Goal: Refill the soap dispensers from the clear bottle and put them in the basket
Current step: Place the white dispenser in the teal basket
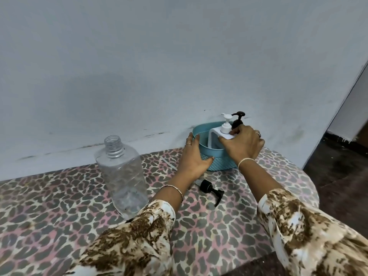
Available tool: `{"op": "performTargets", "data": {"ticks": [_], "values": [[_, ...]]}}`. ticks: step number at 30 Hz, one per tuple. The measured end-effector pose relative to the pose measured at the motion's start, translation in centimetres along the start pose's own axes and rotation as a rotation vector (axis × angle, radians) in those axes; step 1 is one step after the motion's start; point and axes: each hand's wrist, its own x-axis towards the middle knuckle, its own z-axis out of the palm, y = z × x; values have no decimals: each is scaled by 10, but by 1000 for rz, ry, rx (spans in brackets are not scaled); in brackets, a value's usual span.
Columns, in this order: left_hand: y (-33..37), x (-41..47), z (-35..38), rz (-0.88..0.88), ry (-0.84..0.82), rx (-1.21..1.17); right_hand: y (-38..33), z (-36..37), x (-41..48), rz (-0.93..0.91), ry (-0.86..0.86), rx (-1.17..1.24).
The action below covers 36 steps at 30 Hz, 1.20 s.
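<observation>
- Two patterned sleeves (310, 232) are seen reaching forward over a surface (59, 206) covered in a leopard-print cloth.
- A clear bottle (122, 176) is stood upright on the surface to the left of the arms, uncapped and almost empty.
- A loose black pump head (211, 189) is laid on its side on the cloth between the two forearms, apart from the bottle.
- The left hand (194, 158) is spread against the near left wall of a blue basket (217, 162), with fingers curled over its rim and the thumb pressed on its outer side.
- The right hand (242, 144) is closed over the shoulder of a white soap dispenser (222, 133), which is held upright inside the basket, its white pump standing clear above the fingers.
- A dark dispenser (238, 121) is seen just behind the white one, mostly hidden by the right hand; only its black pump and neck can be made out.
- The basket is set against a pale wall (139, 66) at the far edge of the surface.
</observation>
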Motion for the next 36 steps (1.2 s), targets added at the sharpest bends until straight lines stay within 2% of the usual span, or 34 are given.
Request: {"op": "performTargets", "data": {"ticks": [7, 13, 20, 24, 30, 36], "values": [[1, -7, -3, -8, -29, 25, 2, -2, -12, -39, 48, -73], [11, -26, -16, 14, -34, -18, 2, -13, -39, -53, 4, -92], [16, -81, -38, 87, 48, -171, -17, -34, -101, -79, -10, 96], [2, -126, -52, 79, 102, -280, -33, -44, -151, -183, -42, 253], [-41, -195, -86, 1, 214, -424, -69, -41, -226, -353, -174, 344], [-91, -248, -136, -99, 348, -517, -116, -34, -294, -629, -322, 415]]}}
